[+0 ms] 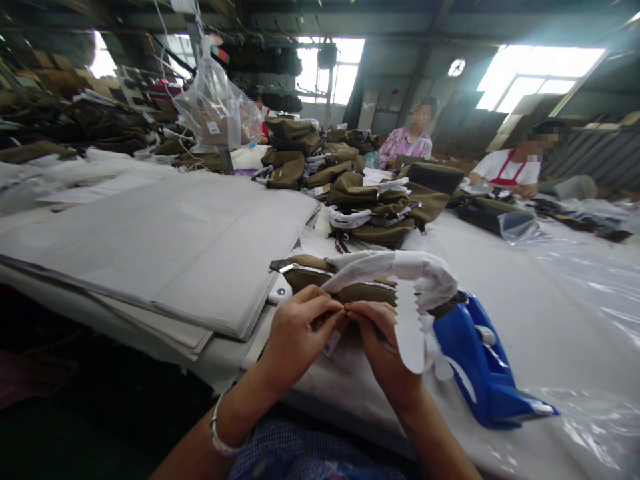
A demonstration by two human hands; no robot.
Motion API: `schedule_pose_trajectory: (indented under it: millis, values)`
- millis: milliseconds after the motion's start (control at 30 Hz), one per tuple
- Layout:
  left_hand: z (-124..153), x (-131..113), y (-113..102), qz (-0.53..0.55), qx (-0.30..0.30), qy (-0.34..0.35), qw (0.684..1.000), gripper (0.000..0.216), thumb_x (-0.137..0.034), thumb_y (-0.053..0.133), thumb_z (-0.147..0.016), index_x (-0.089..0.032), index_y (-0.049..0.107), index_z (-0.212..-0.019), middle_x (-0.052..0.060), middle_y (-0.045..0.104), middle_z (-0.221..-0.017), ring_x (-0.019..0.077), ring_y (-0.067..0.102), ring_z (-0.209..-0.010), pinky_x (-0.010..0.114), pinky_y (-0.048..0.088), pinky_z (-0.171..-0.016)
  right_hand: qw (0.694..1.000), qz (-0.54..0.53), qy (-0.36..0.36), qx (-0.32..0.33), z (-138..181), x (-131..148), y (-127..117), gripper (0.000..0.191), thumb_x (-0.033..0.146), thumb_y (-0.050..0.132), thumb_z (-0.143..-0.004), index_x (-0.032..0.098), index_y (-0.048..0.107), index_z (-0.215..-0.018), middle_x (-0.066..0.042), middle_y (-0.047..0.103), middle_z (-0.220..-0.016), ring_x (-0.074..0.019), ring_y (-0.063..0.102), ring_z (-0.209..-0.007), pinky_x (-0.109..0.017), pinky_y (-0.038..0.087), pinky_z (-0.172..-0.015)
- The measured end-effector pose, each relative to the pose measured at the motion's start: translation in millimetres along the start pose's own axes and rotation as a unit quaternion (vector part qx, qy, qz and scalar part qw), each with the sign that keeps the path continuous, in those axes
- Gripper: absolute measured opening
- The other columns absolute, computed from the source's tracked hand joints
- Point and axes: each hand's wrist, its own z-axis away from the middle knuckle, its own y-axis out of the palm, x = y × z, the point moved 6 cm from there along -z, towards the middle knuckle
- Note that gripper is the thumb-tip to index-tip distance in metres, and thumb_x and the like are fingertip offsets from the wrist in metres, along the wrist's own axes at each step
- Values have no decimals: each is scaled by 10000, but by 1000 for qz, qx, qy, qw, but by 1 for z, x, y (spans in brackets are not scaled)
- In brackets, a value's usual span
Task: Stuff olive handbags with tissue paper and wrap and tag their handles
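In front of me on the table lies an olive-brown bag [313, 277] with a silver zipper along its top. Its handle [373, 267] is wrapped in white paper that arches over the zipper and trails down on the right. My left hand [303, 327] and my right hand [375, 333] meet at the bag's near side, thumbs and forefingers pinched together. Whatever sits between the fingertips is too small to make out. Below them hangs a small pale tag [331, 343]. A blue tape dispenser [480, 360] stands right of the bag.
A wide stack of white sheets [165, 233] covers the table on the left. Beyond the bag rises a pile of olive bags [370, 193]. A clear plastic bag [213, 107] hangs from a post. Two co-workers [407, 143] sit across the table. Plastic film [600, 287] lies right.
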Motion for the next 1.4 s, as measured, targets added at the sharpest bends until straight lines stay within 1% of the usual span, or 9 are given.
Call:
schedule_pose_trajectory:
  millis: [233, 500, 767, 1000, 1133, 1200, 1267, 1333, 1400]
  values:
    - [3, 7, 13, 80, -19, -30, 996, 110, -96, 696, -840, -188, 702, -780, -1, 646, -803, 137, 640, -771, 244, 502, -710, 1000, -24, -4, 1, -8, 13, 5, 204, 161, 540, -991, 260, 701, -1066, -12, 778, -999, -197, 739, -931, -372, 593, -874]
    - [-3, 10, 3, 74, -13, -23, 997, 64, -178, 693, -900, -213, 747, -902, 24, 680, -894, 153, 655, -866, 259, 519, -775, 995, -61, 76, -10, -4, -1, -4, 275, 233, 616, -973, 259, 661, -1243, -52, 730, -1184, -220, 696, -1103, -375, 578, -970]
    - [1, 5, 6, 46, 0, -9, 999, 75, -182, 670, -920, -219, 734, -913, 12, 670, -898, 140, 653, -873, 245, 517, -783, 995, -80, 56, -25, -8, 3, -9, 99, 207, 647, -931, 234, 741, -941, -67, 758, -1028, -219, 721, -962, -364, 603, -864]
    - [6, 3, -24, -47, -137, 19, 989, 119, -242, 665, -931, -250, 706, -1043, 35, 669, -1110, 162, 659, -921, 261, 555, -746, 997, -19, 34, -70, -2, 19, -35, 225, 122, 616, -921, 249, 715, -1077, -36, 760, -1086, -194, 737, -974, -292, 611, -845]
    - [20, 30, -50, -97, -253, 20, 962, 651, -284, 762, -857, -322, 477, -1441, 80, 430, -1555, 269, 484, -1366, 403, 507, -1045, 978, 82, 34, -189, 25, 2, -89, 213, 135, 631, -927, 272, 702, -1074, -21, 752, -1022, -193, 721, -961, -312, 577, -899]
    - [19, 64, -43, -35, -220, -40, 974, 930, -397, 796, -816, -332, 255, -1570, 109, 329, -1629, 309, 378, -1466, 488, 418, -1149, 959, 141, 115, -216, 37, -30, -103, 231, 293, 610, -963, 249, 678, -1180, -75, 717, -1160, -252, 679, -1097, -417, 542, -984]
    - [13, 99, -19, 70, -123, -121, 982, 1023, -564, 762, -792, -284, 190, -1592, 159, 419, -1578, 337, 454, -1422, 523, 427, -1135, 954, 149, 180, -187, 42, -66, -100, 524, 493, 567, -961, 197, 559, -1393, -160, 582, -1412, -336, 568, -1291, -544, 485, -1052]
    - [5, 117, 7, 132, -40, -183, 973, 933, -697, 672, -791, -211, 365, -1526, 175, 570, -1453, 353, 536, -1354, 519, 444, -1120, 962, 114, 205, -142, 37, -92, -88, 668, 583, 506, -962, 176, 461, -1490, -182, 522, -1478, -351, 518, -1354, -557, 482, -1054]
    - [-7, 116, 18, 138, -26, -207, 968, 796, -742, 560, -843, -173, 535, -1400, 156, 640, -1377, 341, 555, -1336, 483, 438, -1131, 968, 81, 210, -110, 22, -104, -81, 664, 582, 478, -981, 209, 419, -1527, -158, 577, -1434, -327, 562, -1320, -512, 514, -1026]
